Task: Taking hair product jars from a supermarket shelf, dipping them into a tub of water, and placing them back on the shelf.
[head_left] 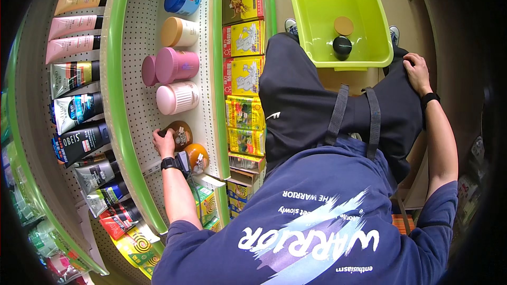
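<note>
My left hand is closed around the dark lid end of a brown jar on the white perforated shelf. An amber jar sits right beside it, near my wrist. Farther along the same shelf stand a pink ribbed jar, a magenta jar, a cream jar with a tan lid and a blue jar. My right hand rests on my right knee, holding nothing, with the fingers bent over the dark trousers.
A lime-green plastic tub stands on the floor between my feet, with a black-lidded jar and a tan-lidded jar inside. Squeeze tubes line the shelf at left. Yellow boxes fill the shelf nearest my legs.
</note>
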The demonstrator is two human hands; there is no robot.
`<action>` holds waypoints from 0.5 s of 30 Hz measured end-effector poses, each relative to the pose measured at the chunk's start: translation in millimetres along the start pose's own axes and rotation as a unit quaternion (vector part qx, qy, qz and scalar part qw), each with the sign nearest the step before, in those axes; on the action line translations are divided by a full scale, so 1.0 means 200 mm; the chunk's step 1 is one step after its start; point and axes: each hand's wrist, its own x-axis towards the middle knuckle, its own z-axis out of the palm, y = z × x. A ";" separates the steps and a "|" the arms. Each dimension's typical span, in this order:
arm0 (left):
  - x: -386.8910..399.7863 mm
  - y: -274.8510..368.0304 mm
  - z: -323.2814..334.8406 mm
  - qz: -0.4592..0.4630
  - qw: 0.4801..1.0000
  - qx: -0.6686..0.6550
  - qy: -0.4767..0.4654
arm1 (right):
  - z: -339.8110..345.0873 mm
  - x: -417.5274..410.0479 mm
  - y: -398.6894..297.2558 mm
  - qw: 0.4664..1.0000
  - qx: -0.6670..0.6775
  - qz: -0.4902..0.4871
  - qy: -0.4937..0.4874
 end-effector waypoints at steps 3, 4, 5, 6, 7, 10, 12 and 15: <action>0.00 0.01 0.00 0.000 1.000 -0.002 0.000 | 0.00 0.00 0.00 1.000 0.001 0.000 0.000; 0.00 0.01 -0.01 0.001 1.000 -0.002 -0.001 | 0.00 0.00 0.01 1.000 0.001 -0.001 -0.001; -0.01 0.01 -0.01 0.004 1.000 0.000 0.009 | 0.00 0.00 0.01 1.000 0.000 -0.002 -0.002; -0.02 0.02 0.00 0.008 1.000 0.002 0.018 | 0.00 0.00 0.01 1.000 0.000 -0.002 -0.002; -0.02 0.03 0.00 0.012 1.000 0.004 0.027 | 0.00 0.00 0.01 1.000 0.000 -0.001 -0.002; -0.02 0.02 0.00 0.011 1.000 0.000 0.025 | 0.00 0.00 0.01 1.000 0.002 -0.001 0.000; -0.01 0.01 0.00 0.002 1.000 0.000 0.013 | 0.00 0.00 0.01 1.000 0.004 -0.002 0.002; 0.00 0.01 0.00 -0.004 1.000 0.003 0.009 | 0.00 0.00 0.01 1.000 0.004 -0.006 0.004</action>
